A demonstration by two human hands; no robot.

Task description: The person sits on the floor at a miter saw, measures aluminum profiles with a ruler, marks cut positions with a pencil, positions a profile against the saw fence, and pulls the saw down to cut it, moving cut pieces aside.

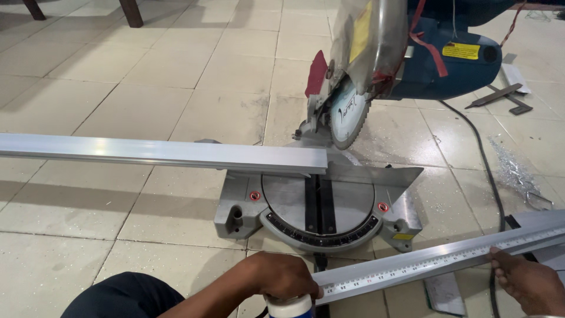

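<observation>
left hand: at the bottom edge of the view, knuckles up, grip clenched over the top of a white bottle-like thing and touching the near end of the metal ruler; what the white thing is cannot be told.
right hand: at the lower right corner, fingers laid on the ruler's lower edge towards its far end; whether the grip closes round it cannot be told.
metal ruler: long silver strip with printed scale marks, lying slantwise from the left hand up to the right edge, in front of the saw's base.
mitre saw: grey base standing on the floor, round turntable with a dark slot and a curved angle scale; blue motor housing and toothed blade raised above it under a clear guard.
aluminium profile: long silver bar lying across the saw's base from the left edge, its cut end just beside the blade line, below the raised blade.
floor: pale tiles, with metal shavings to the right of the saw.
cable: black, running down the right side past the ruler.
knee: dark trouser cloth at the bottom left.
</observation>
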